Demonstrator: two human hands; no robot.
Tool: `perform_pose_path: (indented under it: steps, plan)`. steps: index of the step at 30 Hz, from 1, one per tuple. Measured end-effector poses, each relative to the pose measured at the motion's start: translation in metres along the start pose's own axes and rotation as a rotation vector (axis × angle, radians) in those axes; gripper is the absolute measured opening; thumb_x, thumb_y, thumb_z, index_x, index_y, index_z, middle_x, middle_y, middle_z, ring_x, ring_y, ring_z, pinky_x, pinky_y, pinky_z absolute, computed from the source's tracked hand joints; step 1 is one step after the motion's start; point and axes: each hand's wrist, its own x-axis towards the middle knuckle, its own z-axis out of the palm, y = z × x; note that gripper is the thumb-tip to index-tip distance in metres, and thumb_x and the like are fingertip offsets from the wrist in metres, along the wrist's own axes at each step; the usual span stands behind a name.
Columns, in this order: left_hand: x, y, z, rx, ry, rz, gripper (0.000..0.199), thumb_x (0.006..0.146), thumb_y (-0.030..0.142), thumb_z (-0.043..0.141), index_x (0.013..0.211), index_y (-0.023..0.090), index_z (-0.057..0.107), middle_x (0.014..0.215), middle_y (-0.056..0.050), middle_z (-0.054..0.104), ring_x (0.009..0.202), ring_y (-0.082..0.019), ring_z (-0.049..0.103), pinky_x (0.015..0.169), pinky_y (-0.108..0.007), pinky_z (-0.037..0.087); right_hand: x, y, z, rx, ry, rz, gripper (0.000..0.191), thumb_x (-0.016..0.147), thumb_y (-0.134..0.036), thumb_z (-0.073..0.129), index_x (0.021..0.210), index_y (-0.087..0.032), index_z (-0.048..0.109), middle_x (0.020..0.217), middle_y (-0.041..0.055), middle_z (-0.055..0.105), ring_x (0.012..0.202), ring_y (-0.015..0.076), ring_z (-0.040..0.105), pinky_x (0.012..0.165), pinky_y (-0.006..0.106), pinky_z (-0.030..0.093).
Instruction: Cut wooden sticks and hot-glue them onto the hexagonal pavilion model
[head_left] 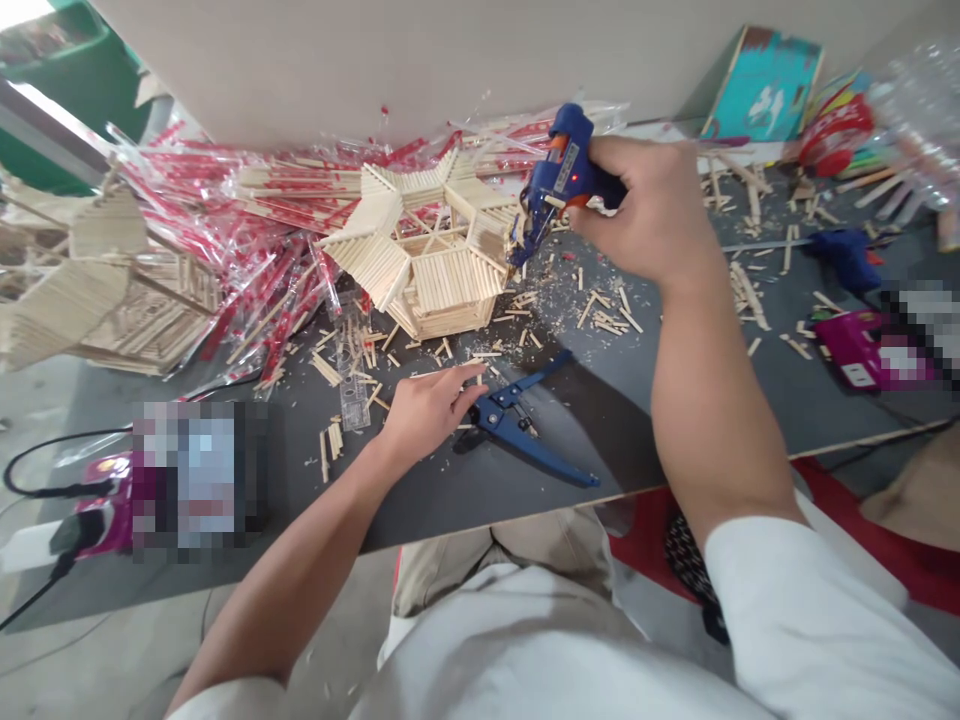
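Observation:
My right hand (637,200) is wrapped around a blue hot glue gun (566,165), raised above the table with its nozzle tilted down. A small red light shows on the gun's side. Left of the nozzle stands a basket-like wooden stick structure (454,275) with slanted petal panels around an open middle. My left hand (431,410) is low over the table in front of it, fingers stretched out and a little apart. Beside those fingertips are short stick pieces (487,354) and a blue-handled cutter (529,440), lying with its handles spread.
Red-and-clear wrappers with sticks (300,200) pile up behind. Another stick structure (112,270) stands at left. A clear ruler (354,365) lies nearby. Purple power boxes (109,500) with cables sit at left and right. A second glue gun (847,258) lies at right.

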Motion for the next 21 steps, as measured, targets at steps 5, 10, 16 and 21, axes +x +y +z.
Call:
perform_pose_path:
  steps: [5, 10, 16, 21]
  plan:
    - [0.0004, 0.0005, -0.0003, -0.012, 0.003, 0.007, 0.021, 0.106, 0.034, 0.066, 0.119, 0.019, 0.073, 0.088, -0.002, 0.084, 0.065, -0.013, 0.077, 0.058, -0.022, 0.050, -0.0005, -0.0010, -0.0008, -0.006, 0.007, -0.005, 0.026, 0.078, -0.007, 0.068, 0.087, -0.025, 0.052, 0.086, -0.0009, 0.062, 0.074, 0.0158, 0.046, 0.074, 0.028, 0.037]
    - [0.0008, 0.0003, -0.0004, -0.012, 0.016, 0.025, 0.020, 0.106, 0.032, 0.067, 0.119, 0.018, 0.072, 0.089, -0.002, 0.084, 0.064, -0.013, 0.076, 0.057, -0.021, 0.049, -0.0009, -0.0004, 0.0007, -0.068, 0.009, 0.019, 0.024, 0.080, -0.010, 0.069, 0.086, -0.025, 0.051, 0.086, 0.0007, 0.064, 0.076, 0.0172, 0.051, 0.073, 0.029, 0.038]
    - [-0.0004, 0.0002, -0.0002, -0.011, 0.010, 0.011, 0.020, 0.106, 0.033, 0.065, 0.119, 0.019, 0.073, 0.094, -0.003, 0.085, 0.066, -0.013, 0.076, 0.059, -0.021, 0.049, 0.0001, -0.0006, 0.0005, -0.099, 0.045, -0.006, 0.022, 0.079, -0.011, 0.069, 0.086, -0.025, 0.053, 0.084, 0.0021, 0.067, 0.073, 0.0175, 0.053, 0.070, 0.030, 0.037]
    - [0.0009, 0.0008, -0.0011, -0.015, 0.015, 0.022, 0.019, 0.105, 0.031, 0.067, 0.119, 0.018, 0.073, 0.093, -0.003, 0.084, 0.065, -0.013, 0.076, 0.058, -0.021, 0.048, 0.0004, -0.0053, -0.0030, -0.148, 0.040, 0.015, 0.023, 0.080, -0.013, 0.070, 0.086, -0.025, 0.052, 0.092, 0.0062, 0.072, 0.081, 0.0197, 0.060, 0.074, 0.031, 0.040]
